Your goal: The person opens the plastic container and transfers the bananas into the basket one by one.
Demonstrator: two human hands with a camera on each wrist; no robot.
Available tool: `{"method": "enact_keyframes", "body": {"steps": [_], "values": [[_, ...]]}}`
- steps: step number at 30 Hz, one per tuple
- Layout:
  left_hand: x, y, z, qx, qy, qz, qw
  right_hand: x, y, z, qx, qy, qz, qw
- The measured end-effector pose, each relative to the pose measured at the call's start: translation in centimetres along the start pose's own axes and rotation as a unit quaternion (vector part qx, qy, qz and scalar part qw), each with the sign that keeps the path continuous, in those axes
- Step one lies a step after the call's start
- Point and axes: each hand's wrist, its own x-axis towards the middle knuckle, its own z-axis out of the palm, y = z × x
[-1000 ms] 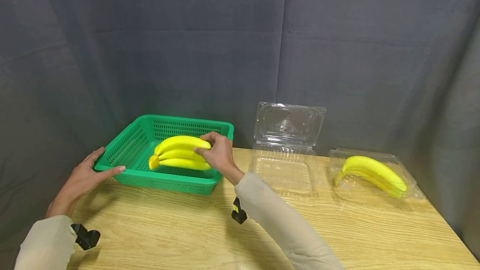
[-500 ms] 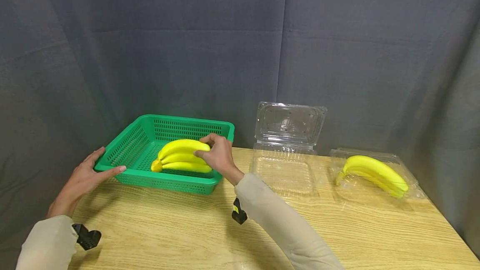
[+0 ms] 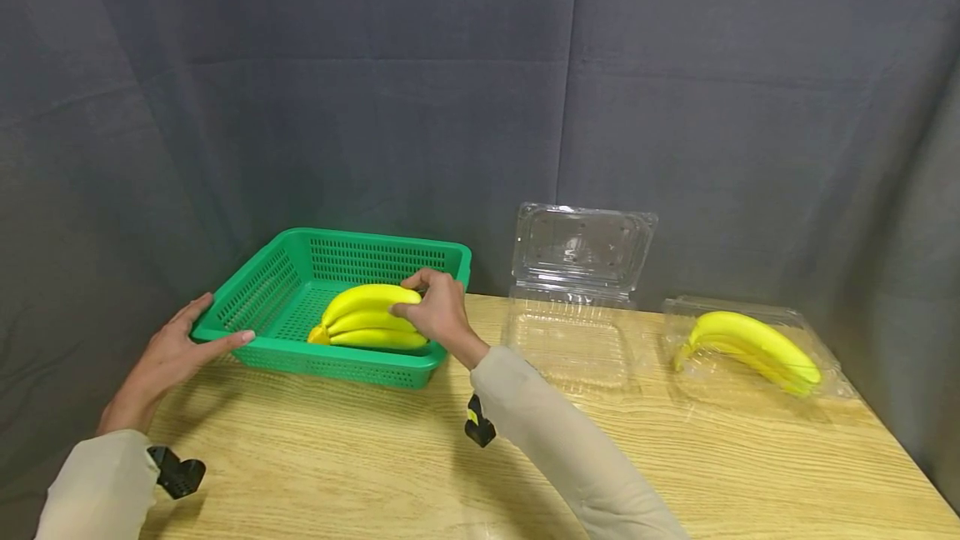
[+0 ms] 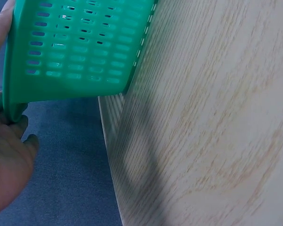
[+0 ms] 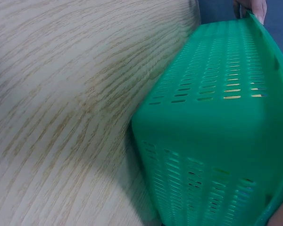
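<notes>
A bunch of yellow bananas [image 3: 375, 321] lies inside the green basket [image 3: 352, 367], stem end to the left. Its right end is pinched between the thumb and fingers of my right hand [image 3: 441, 312], which reaches over the basket's right side. My left hand [image 3: 171, 357] grips the basket's near left corner, thumb along the rim; the left wrist view shows fingertips [image 4: 20, 126] curled beneath that rim. In the right wrist view, the basket's outer wall [image 5: 203, 127] hides the bananas and most of my right hand.
Right of the basket stands a clear plastic clamshell [image 3: 572, 340], its lid [image 3: 581, 248] raised. Further right, another clear clamshell [image 3: 795, 323] contains bananas [image 3: 750, 344]. Dark grey curtains [image 3: 480, 90] hang behind the wooden table [image 3: 337, 457].
The banana bunch has come down and slightly right, deeper into the basket, still in my right hand. My left hand has kept its place on the basket.
</notes>
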Motion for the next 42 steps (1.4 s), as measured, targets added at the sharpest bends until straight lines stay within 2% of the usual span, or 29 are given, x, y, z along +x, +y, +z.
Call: {"method": "enact_keyframes", "body": {"steps": [17, 42], "values": [[-0.1, 0.2, 0.0, 0.0, -0.003, -0.007, 1.0, 0.4, -0.3, 0.3, -0.06, -0.008, -0.001, 0.9982], [0.0, 0.0, -0.1, 0.003, 0.0, -0.009, 1.0, 0.9, -0.6, 1.2, -0.099, -0.024, 0.007, 0.9948]]}}
